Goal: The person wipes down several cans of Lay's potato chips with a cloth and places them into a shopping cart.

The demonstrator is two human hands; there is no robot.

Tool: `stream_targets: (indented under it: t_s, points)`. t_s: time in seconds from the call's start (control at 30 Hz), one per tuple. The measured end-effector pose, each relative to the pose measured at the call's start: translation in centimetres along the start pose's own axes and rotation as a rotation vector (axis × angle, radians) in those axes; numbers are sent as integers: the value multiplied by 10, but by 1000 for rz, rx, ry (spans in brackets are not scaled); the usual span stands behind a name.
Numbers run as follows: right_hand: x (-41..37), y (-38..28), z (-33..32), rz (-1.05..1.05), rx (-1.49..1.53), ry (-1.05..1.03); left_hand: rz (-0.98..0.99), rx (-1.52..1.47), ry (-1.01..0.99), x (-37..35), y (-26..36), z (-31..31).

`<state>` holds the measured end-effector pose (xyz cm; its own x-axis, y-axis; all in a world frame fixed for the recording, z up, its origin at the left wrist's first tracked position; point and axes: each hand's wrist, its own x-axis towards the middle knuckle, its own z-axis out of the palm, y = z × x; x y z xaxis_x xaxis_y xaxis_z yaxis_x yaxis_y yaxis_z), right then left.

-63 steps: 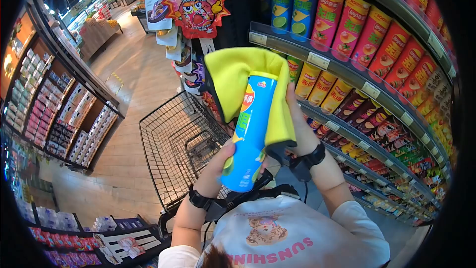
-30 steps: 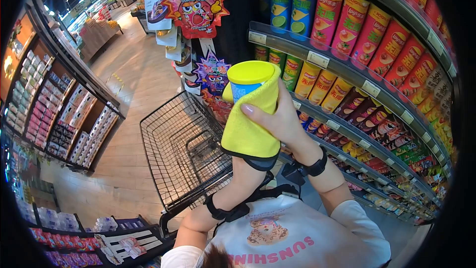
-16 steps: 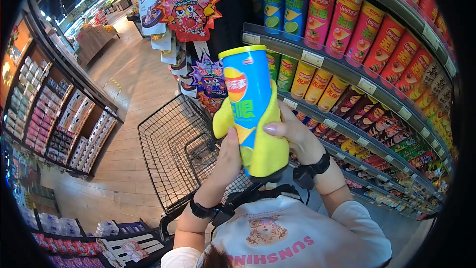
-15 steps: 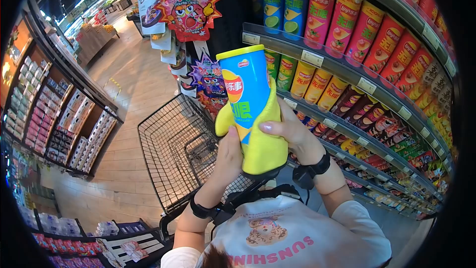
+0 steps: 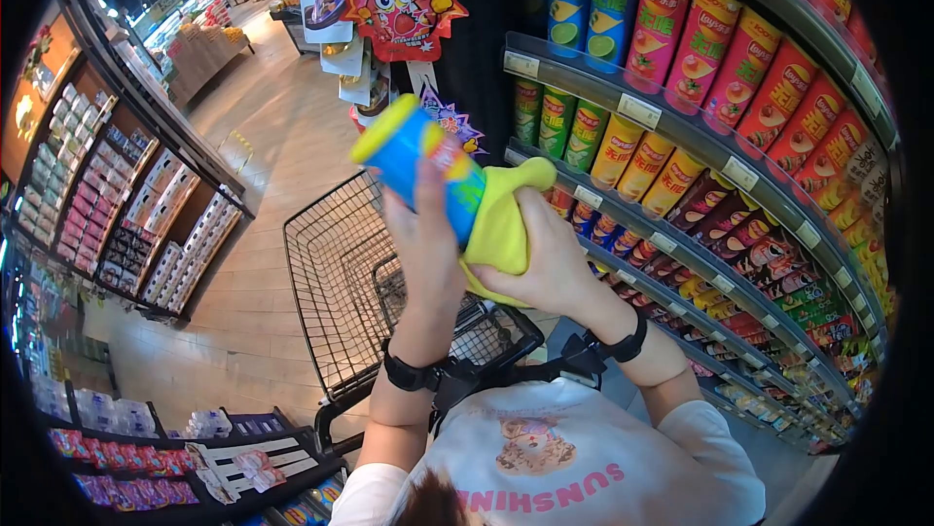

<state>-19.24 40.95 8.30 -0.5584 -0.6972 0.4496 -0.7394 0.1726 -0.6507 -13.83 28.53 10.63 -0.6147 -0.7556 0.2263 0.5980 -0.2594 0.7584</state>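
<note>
A blue Lay's chip canister (image 5: 397,158) with a yellow lid tilts toward the upper left, above the cart. My left hand (image 5: 428,239) grips its side, fingers wrapped round the upper body. Around the lower end lies a bright yellow cloth (image 5: 498,219), and my right hand (image 5: 550,258) is closed on it, the thumb pressing from the front. The canister's bottom is hidden by the cloth and that hand.
Under my hands stands a black wire shopping cart (image 5: 326,283). Shelves of chip canisters (image 5: 657,30) rise at the right. Popping candy packets (image 5: 404,10) hang ahead. A stocked shelf (image 5: 126,205) stands across the wooden floor (image 5: 233,273) on the left.
The canister has gone from nearly upright to leaning left. My left hand has moved up its side, and my right hand has pulled the cloth more around the lower right end.
</note>
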Motion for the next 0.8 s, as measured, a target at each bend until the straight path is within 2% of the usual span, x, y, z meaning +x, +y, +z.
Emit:
stream_targets:
  t_s: [0.03, 0.07, 0.13, 0.17, 0.23, 0.27, 0.33, 0.37, 0.4, 0.47, 0.5, 0.53, 0.6, 0.67, 0.7, 0.77, 0.8]
  points:
    - [-3, 5, 5, -108, -130, 69, 56, 30, 20, 5, 4, 0]
    - [-7, 7, 8, -109, -130, 66, 56, 29, 22, 10, 6, -4]
    - [-14, 10, 12, -169, -153, 139, 0, -102, 1, 15, 10, -12]
    - [-16, 13, 11, -168, -151, 136, -40, -125, 92, 16, 9, -13]
    - [-20, 19, 10, -373, -272, 236, -109, -224, 70, 17, 4, -21]
    - [-20, 23, 14, -372, -273, 235, -176, -327, 43, 17, 2, -24]
    - [-21, 34, 25, -322, 162, 392, -194, -325, 56, 11, -3, -16]
    - [-22, 31, 40, -160, 401, 469, -155, -337, 78, 8, -4, -12]
    - [-24, 27, 41, -160, 401, 467, -116, -348, 102, 4, -6, -9]
    - [-24, 13, 34, 326, 1115, 274, -48, -298, 82, -3, -5, -6]
    - [-20, 4, 26, 487, 1240, 177, 25, -199, 65, -8, -4, -5]
    - [-17, 6, 27, 514, 1450, 160, 99, -100, 45, -11, -3, -2]
    - [-16, 8, 18, 599, 1617, 33, 125, -97, 41, -12, -2, 0]
    - [-15, 14, 18, 597, 1645, -18, 217, -79, -57, -10, -3, -4]
    - [-15, 15, 18, 591, 1671, -71, 215, -81, -59, -8, 0, -5]
    - [-16, 12, 17, 620, 1692, -77, 20, -301, 2, -1, 8, -4]
    - [-17, 10, 16, 649, 1715, -85, 17, -306, -1, 4, 7, -7]
